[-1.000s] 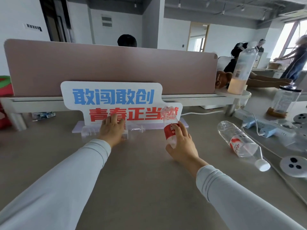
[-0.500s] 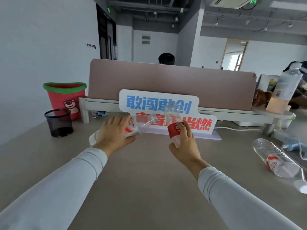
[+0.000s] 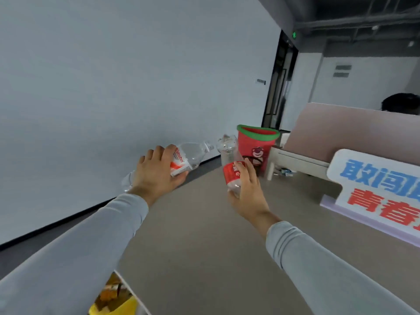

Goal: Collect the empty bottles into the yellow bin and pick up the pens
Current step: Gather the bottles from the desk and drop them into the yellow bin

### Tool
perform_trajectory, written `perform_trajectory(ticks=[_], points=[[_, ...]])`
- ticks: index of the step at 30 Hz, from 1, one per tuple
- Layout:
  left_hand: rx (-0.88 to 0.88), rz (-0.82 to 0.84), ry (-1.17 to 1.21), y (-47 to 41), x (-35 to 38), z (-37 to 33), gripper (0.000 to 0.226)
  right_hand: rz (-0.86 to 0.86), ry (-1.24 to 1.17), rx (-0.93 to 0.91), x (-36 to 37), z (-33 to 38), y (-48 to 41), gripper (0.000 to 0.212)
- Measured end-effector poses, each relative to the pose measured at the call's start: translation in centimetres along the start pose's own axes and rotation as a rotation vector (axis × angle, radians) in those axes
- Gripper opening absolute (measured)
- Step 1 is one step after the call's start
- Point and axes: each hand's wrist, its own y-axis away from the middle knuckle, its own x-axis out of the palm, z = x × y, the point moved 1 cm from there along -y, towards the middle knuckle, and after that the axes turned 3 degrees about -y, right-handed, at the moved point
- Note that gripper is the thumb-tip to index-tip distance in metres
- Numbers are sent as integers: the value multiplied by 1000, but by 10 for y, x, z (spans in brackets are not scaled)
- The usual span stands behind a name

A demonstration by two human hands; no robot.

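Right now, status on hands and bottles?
Left hand grips white-label bottle; right hand grips red-label bottle. Yellow bin low left, past desk edge. No obstruction seen.

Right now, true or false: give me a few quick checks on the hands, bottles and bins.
1. The left hand grips the left bottle, which lies sideways. True.
2. The right bottle, in the right hand, has a blue label. False: the label is red.
3. The yellow bin shows at the bottom edge, below the left sleeve. True.
4. The red bin has a yellow rim. False: the rim is green.
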Motion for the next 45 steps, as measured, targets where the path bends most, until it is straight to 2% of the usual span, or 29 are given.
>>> perform_trajectory(ticks=[5, 11, 17, 21, 26, 29, 31, 38, 45], points=[[-136, 3, -117, 20, -9, 99, 65, 115, -89, -156, 87, 61, -35, 71], [-242, 15, -168, 45, -14, 176, 66, 188, -186, -242, 162, 118, -70, 68], [-307, 74, -128, 63, -14, 224, 69, 341, 79, -69, 218, 130, -110, 65], [-312, 163, -94, 71, 3, 241, 72, 345, 56, -104, 241, 136, -108, 59], [-259, 246, -49, 58, 39, 239, 76, 251, 27, -147, 240, 130, -105, 54], [-249, 477, -104, 49, 63, 233, 89, 199, 40, -133, 228, 118, -107, 53], [-280, 563, -144, 51, 75, 225, 87, 179, 58, -112, 219, 109, -106, 53], [-206, 387, -57, 41, 71, 188, 45, 205, 93, -100, 196, 91, -91, 51], [-61, 284, 22, 14, 52, 113, 36, 156, 134, -81, 130, 58, -60, 46]])
